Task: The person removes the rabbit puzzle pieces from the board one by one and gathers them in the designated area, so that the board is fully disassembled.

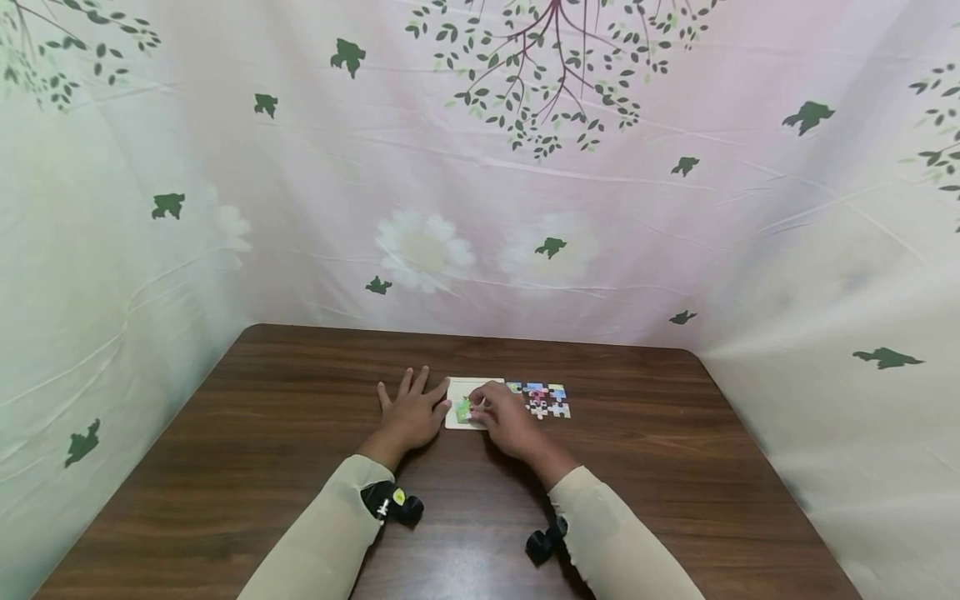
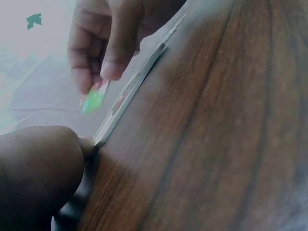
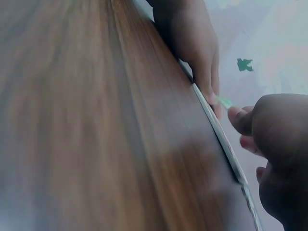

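Observation:
A thin white puzzle board [image 1: 459, 387] lies flat toward the far side of the table. My left hand [image 1: 411, 417] is spread on the wood at the board's left edge, its thumb and a finger right at that edge. Between thumb and fingertips, my right hand [image 1: 510, 421] pinches a green jigsaw piece [image 2: 95, 99] with some red on it. In the left wrist view this piece is tilted close over the board's surface. The right hand covers part of the board in the head view.
Several colourful jigsaw pieces [image 1: 558, 409] lie in a group just right of the board. The brown wooden table [image 1: 637, 483] runs back to a printed cloth backdrop [image 1: 465, 183], which also stands along both sides.

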Demonstrator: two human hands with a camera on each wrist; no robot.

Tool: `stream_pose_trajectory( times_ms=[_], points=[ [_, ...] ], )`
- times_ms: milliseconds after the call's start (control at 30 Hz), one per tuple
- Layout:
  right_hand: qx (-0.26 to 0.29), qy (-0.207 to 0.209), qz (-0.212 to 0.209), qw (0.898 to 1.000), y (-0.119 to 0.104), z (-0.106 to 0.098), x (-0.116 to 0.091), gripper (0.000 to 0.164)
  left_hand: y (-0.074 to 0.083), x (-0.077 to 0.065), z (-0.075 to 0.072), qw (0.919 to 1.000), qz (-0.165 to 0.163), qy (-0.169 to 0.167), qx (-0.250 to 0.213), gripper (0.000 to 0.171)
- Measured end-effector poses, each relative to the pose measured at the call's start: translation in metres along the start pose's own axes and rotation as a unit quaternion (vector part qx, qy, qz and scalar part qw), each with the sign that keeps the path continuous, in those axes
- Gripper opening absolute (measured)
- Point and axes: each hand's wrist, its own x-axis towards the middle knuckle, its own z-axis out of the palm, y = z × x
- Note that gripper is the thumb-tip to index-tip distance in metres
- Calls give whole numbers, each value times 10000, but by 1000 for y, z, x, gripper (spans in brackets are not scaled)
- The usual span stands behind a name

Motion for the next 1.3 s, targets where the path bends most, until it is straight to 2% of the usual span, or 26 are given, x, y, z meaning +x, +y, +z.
stream_pose_trajectory(
  times_ms=[200, 567, 967, 1300],
  points=[
    [157, -82, 101, 9998, 12, -12, -10, 18, -1, 1, 1, 9999, -8, -25, -128, 57],
    [304, 151, 188, 9992, 29, -24, -26, 15, 1, -1, -2, 9998, -20, -31, -210, 57],
    [473, 691, 123, 9964, 46, -35, -42, 18, 3, -1, -2, 10000, -42, 24, -76, 57],
    [389, 664, 350, 9964, 53, -43, -52, 17, 1, 1, 1, 9999, -90, -84, -93, 58]
  ],
)
